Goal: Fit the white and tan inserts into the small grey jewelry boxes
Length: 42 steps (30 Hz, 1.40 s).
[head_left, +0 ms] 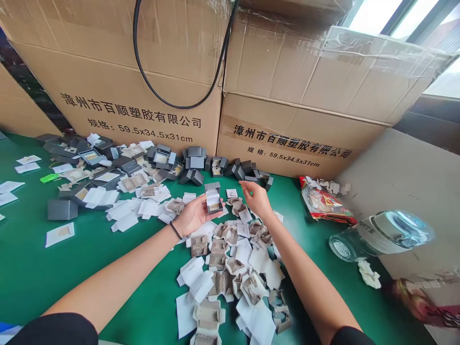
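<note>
My left hand [196, 215] is closed around a small dark gift box [214, 201], its lid raised and a white lining showing inside. To its right, my right hand [257, 197] hovers above the table with its fingers curled together; whether anything is pinched in them is hidden. Between the hands lies a small white card [232, 193]. Below them spreads a heap of folded grey-brown cardboard inserts [217, 254] and white paper pieces [192, 271].
Dark small boxes [196, 163] line the back of the green table [143, 282], with more inserts and papers at left. Large cartons [151, 96] wall off the rear. At right are a red snack bag [327, 201], a clear bottle [381, 232] and a crumpled tissue [369, 274].
</note>
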{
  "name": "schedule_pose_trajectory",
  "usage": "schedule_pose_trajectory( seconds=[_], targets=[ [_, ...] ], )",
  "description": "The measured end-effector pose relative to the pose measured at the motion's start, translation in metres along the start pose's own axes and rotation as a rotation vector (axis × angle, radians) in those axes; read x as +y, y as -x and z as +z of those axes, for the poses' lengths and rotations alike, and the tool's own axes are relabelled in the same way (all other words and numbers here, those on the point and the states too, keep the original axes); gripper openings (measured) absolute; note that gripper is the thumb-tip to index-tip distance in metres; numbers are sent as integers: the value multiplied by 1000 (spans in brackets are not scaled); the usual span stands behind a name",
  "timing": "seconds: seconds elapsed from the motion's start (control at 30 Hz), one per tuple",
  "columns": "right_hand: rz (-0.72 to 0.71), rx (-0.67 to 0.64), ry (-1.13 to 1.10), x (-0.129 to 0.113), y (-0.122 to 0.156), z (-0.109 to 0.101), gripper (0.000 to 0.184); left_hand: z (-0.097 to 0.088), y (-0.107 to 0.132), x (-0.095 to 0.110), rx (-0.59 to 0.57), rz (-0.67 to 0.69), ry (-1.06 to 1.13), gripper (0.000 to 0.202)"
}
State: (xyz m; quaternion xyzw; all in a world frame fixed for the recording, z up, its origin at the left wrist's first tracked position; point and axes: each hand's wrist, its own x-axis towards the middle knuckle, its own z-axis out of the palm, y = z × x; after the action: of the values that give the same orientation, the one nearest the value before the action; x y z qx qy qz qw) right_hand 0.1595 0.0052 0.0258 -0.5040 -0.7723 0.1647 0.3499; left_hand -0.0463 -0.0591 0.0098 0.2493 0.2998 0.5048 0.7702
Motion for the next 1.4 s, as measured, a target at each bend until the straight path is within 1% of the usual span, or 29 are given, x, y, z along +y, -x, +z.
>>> schedule_pose_trajectory(
  seconds=[0.07,0.13,0.2,0.27,0.37,0.5,0.57,0.63,0.67,0.73,0.8,0.87,0.93,1.13,1.23,1.33,1.4],
  targets=[
    [-34,-80,103,12,-3,9,44,0,0,0,-5,-33,-11,39],
    [-51,-157,195,20,-3,19,45,0,0,0,6,-60,-40,38],
    [-43,-231,258,24,-3,27,41,0,0,-1,19,-70,-75,37],
    [-31,-276,280,26,-2,30,35,0,0,-2,26,-67,-101,35],
    [-38,-269,257,26,-2,30,28,1,0,-2,27,-66,-117,33],
    [-15,-207,215,25,-4,31,26,1,0,-2,-4,-83,-99,34],
    [18,-192,199,24,-7,34,19,0,0,-2,-26,-80,-94,35],
    [32,-214,141,25,-9,36,13,0,0,-2,-27,-74,-94,34],
    [29,-237,90,25,-11,37,17,-1,0,-2,-22,-71,-92,33],
    [17,-269,-6,27,-12,38,31,-1,0,-3,-15,-65,-86,33],
    [16,-273,-46,29,-11,37,41,-1,0,-3,-17,-62,-83,33],
    [39,-261,-43,32,-9,35,44,0,0,-3,-18,-62,-82,33],
    [66,-241,-64,33,-6,34,43,1,0,-3,-16,-65,-79,33],
    [122,-80,-204,37,-1,34,24,3,1,-4,-2,-46,-97,36],
    [104,-43,-225,38,-1,34,21,5,1,-4,9,-32,-103,34],
    [73,13,-230,35,0,32,21,5,2,-3,17,-17,-109,23],
    [49,60,-248,33,0,30,21,5,2,-3,13,-12,-116,21]
  ],
)
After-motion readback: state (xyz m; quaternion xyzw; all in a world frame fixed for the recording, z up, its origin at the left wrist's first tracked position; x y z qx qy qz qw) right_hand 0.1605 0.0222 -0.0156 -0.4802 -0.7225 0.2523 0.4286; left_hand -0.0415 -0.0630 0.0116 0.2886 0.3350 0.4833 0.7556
